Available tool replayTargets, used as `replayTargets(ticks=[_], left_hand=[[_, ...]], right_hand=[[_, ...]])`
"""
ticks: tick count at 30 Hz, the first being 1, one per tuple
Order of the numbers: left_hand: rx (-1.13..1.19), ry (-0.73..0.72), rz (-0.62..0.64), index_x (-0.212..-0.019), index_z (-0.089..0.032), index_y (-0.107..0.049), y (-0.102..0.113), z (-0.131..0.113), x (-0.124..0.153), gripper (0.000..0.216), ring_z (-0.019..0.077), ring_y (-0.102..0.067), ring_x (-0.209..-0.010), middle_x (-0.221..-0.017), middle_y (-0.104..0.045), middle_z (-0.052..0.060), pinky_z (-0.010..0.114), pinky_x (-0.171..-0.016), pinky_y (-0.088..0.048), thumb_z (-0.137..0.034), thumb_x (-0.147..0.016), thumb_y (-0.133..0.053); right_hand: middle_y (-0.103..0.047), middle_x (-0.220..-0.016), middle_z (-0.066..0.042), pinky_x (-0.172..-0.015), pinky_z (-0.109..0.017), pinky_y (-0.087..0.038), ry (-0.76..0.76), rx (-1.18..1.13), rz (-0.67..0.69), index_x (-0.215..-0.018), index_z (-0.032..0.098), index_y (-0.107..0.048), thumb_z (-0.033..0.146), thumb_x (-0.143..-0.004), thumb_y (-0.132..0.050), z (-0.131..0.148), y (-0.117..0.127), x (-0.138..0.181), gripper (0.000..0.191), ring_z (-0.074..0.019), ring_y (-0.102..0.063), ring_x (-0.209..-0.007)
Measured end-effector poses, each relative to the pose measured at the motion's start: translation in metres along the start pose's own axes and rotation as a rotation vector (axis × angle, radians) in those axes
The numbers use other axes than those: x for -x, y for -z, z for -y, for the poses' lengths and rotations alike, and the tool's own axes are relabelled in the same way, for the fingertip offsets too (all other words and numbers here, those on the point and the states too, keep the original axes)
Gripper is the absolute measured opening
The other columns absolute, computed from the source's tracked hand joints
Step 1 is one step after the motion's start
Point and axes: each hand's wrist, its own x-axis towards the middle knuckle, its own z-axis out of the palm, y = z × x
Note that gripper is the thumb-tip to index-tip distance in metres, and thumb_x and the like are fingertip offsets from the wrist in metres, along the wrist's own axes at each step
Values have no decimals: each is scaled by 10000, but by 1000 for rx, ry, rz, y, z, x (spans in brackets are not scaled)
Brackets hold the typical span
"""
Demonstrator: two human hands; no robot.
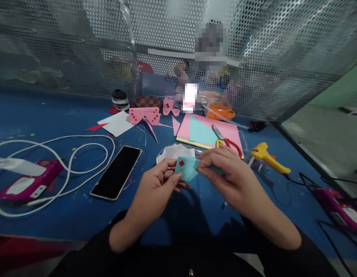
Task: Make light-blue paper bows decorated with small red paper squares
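Above the blue table, near its front, my left hand (159, 182) pinches the left end of a light blue paper cutout (186, 172) between thumb and fingers. A small red diamond shape sits on the cutout's face. My right hand (224, 169) has its fingertips closed on the cutout's right end, with more of the blue paper partly hidden behind the fingers. Just beyond my hands lies a crumpled white paper (175, 152). Past my right hand, red-and-yellow-handled scissors (228, 142) rest on a stack of pink, blue and yellow paper sheets (201, 132).
A black phone (117, 173), a white cable (88, 140) and a magenta power strip (36, 181) lie on the left. Pink paper cutouts (145, 115) lie farther back. At right are a yellow glue gun (267, 157) and another power strip (340, 209). A perforated metal screen (172, 27) rises behind.
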Motion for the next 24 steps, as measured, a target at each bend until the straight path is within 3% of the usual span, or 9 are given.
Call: replayTargets(ticks=[7, 12, 15, 24], left_hand=[[-18, 24, 29, -1165, -167, -596, -12, 6, -10, 363, 171, -728, -701, -793, -762, 40, 265, -651, -541, -280, -838, -706], [-60, -110, -94, -862, -209, -584, -12, 13, -12, 182, 179, -740, -761, -806, -738, 12, 261, -679, -552, -297, -818, -738], [-175, -145, -45, -765, -195, -634, -8, 18, -13, 157, 189, -735, -758, -787, -744, 35, 264, -664, -552, -312, -833, -715], [-274, -119, 44, -895, -220, -802, -7, 19, -13, 127, 190, -732, -753, -800, -801, 52, 275, -696, -570, -276, -841, -702]], right_hand=[[-696, -846, 4, -1026, -470, -349, -118, -79, 2, -833, 242, -607, 202, -933, -568, -17, 2, 12, 115, -180, -632, -841], [-698, -817, -13, -926, -433, -419, -164, -84, -39, -809, 237, -612, 211, -926, -553, -23, 6, 13, 133, -193, -617, -820], [-695, -801, -10, -919, -428, -422, -159, -54, -43, -809, 242, -617, 206, -918, -557, -26, 7, 13, 130, -194, -615, -814], [-699, -853, 8, -1013, -451, -377, -137, -47, -4, -840, 243, -605, 174, -929, -552, -27, 3, 17, 124, -173, -642, -843]])
